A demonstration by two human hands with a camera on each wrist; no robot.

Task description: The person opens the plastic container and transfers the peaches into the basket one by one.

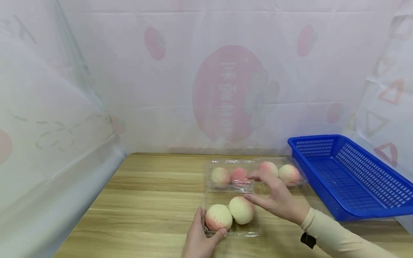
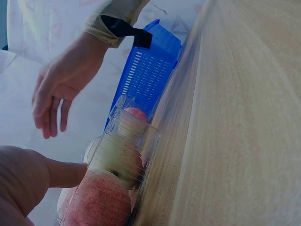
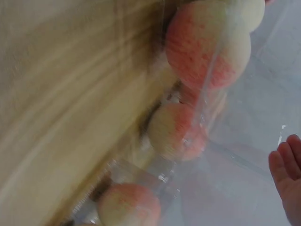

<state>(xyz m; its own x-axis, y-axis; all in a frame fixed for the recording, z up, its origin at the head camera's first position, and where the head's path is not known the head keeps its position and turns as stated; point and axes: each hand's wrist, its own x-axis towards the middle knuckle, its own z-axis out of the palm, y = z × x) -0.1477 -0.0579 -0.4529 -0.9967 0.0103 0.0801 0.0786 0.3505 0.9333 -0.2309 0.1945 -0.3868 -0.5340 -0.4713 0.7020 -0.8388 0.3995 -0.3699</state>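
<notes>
We see a blue basket point(image 1: 345, 184) on the wooden table point(image 1: 138, 204), and we place everything by it as the head camera looks. Left of the basket, and nearer to us than most of it, is the near container point(image 1: 251, 235), a clear plastic one. In it, a cream-and-pink left peach point(image 1: 218, 218) and a paler right peach point(image 1: 241, 210) sit touching each other.

Our left hand point(image 1: 200, 237), on the side of the container away from the basket, grips its edge, fingers outside and thumb reaching over towards the left peach. Our right hand point(image 1: 281, 201), on the basket side, hovers with fingers loosely spread and holds nothing (the left wrist view shows it well above the peaches).

Farther from us, still left of the basket, stand two more clear containers: the middle one point(image 1: 230, 163) with two peaches, and the end one point(image 1: 280, 161), also with two, just beside the basket's wall. We cannot tell whether the near container's lid is up. A dark band point(image 1: 308, 240) circles our right sleeve point(image 1: 338, 231).
</notes>
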